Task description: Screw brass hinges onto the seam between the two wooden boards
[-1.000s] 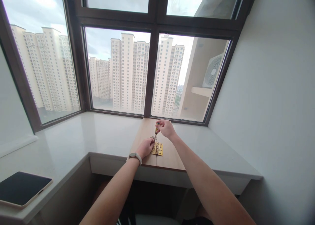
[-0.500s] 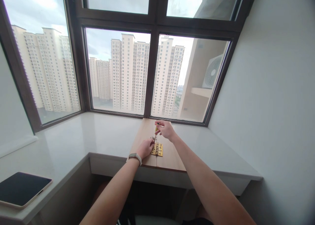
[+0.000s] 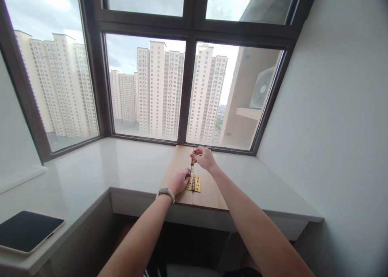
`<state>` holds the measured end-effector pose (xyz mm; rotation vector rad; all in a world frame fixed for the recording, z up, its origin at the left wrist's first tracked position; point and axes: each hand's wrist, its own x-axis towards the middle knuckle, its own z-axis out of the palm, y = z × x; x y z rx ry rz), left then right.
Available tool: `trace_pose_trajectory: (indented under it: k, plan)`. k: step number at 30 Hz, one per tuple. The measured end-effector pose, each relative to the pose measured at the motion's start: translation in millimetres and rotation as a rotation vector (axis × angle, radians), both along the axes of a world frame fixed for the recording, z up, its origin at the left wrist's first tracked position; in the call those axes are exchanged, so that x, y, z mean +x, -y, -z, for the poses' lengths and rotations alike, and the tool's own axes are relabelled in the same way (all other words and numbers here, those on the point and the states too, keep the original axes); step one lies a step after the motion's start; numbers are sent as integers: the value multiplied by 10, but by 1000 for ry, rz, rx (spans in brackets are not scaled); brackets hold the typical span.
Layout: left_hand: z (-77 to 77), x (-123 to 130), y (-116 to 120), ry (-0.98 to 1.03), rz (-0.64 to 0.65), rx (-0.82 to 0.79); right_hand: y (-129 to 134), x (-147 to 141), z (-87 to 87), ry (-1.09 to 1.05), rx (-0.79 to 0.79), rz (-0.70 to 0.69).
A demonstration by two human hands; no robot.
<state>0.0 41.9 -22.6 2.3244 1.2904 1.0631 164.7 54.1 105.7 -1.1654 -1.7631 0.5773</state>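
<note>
R hand (image 3: 206, 159) has its fingertips closed round the yellow handle of a screwdriver (image 3: 192, 159), gripped nr the top; L hand (image 3: 180, 182) is lower & closer to the wearer, fingertips down by the shaft's lower end, but can't tell if they pinch the shaft, a screw or just press. Hands are apart, w/ the driver spanning the gap betw them. Its long axis is steep, near upright, handle up at R fingers, shaft leaning slightly down twd L fingertips; tip itself hidden. Gold-coloured hinge (image 3: 197, 184) lies flat right at L fingertips, just to their right & on the wearer's side of R hand; L is the nearer hand. Hinge's knuckle line runs away from the wearer, abt along the seam betw two wooden boards (image 3: 209, 194); dark spots on its right leaf, prob. holes or screw heads. Some small bits just beyond L fingers, too tiny to ID. No containers that I can make out. L wrist wears a pale band (image 3: 165, 191). Boards sit under both hands on a white counter (image 3: 136, 159); tablet (image 3: 27, 230) well off to the left of L hand; dark-framed window (image 3: 188, 87) beyond both.
</note>
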Motion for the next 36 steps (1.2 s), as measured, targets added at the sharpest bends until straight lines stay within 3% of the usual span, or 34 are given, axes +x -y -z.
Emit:
trace_pose_trajectory:
  k: [3,9,13,28,36]
  plan:
    - [-6,3,2,2,2,0,22,-12,12,-11,10,16]
    - [11,-3,-8,-1,2,-4,134,-34,-24,-149,-136,-156]
    - [24,-9,-12,2,-5,-7,154,-24,-61,-192,-186,-193]
    - [9,-9,-4,-4,1,-2,-35,61,91,-57,36,33]
    - [32,-8,-23,-1,8,-4,74,2,50,-118,-113,-159]
